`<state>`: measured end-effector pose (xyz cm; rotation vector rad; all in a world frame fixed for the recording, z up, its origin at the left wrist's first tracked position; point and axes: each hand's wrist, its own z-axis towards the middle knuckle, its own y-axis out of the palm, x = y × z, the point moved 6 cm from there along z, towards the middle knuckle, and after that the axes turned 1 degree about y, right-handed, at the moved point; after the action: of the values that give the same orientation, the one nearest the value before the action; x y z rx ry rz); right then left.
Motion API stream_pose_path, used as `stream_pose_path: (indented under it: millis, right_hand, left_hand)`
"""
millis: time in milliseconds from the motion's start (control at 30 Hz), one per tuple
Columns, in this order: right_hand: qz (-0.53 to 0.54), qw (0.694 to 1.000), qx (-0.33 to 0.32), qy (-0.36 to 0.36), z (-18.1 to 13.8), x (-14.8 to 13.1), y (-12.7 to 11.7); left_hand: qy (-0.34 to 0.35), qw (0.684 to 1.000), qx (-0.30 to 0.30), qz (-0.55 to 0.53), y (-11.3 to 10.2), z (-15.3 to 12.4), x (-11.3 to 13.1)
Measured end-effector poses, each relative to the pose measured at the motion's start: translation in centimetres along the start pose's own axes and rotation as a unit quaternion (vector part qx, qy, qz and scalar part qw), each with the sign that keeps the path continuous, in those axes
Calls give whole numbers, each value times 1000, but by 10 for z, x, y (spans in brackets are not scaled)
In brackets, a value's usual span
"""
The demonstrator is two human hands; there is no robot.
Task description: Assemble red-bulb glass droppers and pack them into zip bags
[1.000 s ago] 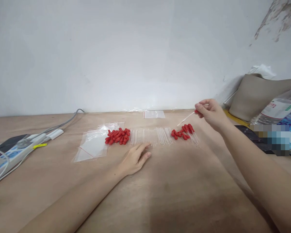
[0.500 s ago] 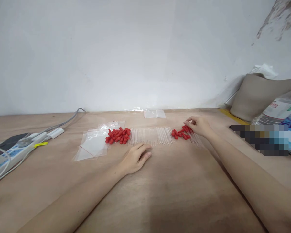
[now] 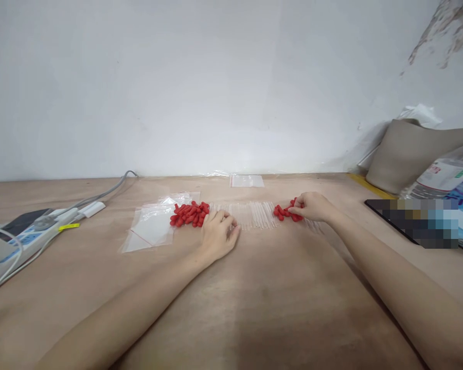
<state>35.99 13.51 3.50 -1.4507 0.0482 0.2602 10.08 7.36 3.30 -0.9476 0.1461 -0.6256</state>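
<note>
A row of clear thin glass tubes point(image 3: 254, 214) lies across the wooden table point(image 3: 278, 308). To its left lies a heap of red rubber bulbs point(image 3: 189, 214). At the right end lies a smaller group of red-bulbed pieces point(image 3: 283, 211). My left hand point(image 3: 218, 234) rests over the left end of the tube row with its fingers curled down onto the tubes. My right hand point(image 3: 312, 206) lies on the right red group, fingers pinched on one red piece.
Clear zip bags point(image 3: 150, 226) lie left of the red heap, and one small bag point(image 3: 247, 180) sits by the wall. A power strip with cables point(image 3: 31, 231) is far left. A grey pouch point(image 3: 409, 149), a water bottle point(image 3: 443, 174) and a dark flat object are at right.
My right hand came down from holding up a tube with a red bulb to the right red group. My left hand moved forward onto the tubes and curled its fingers.
</note>
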Motion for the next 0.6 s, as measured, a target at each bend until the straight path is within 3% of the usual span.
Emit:
stream_pose_path:
  millis: [100,267,600]
  right_hand:
    - [10,1000,-8,10,-1,-1,1]
    - [-4,999,-16,32,-2,-4,4]
    - [77,994,-37,63,1,-2,9]
  left_hand:
    - [-45,998,-11,48,13,24,4]
    - [-130,986,-78,75,41,58,11]
    - [-202,962,-148,107,64,67,3]
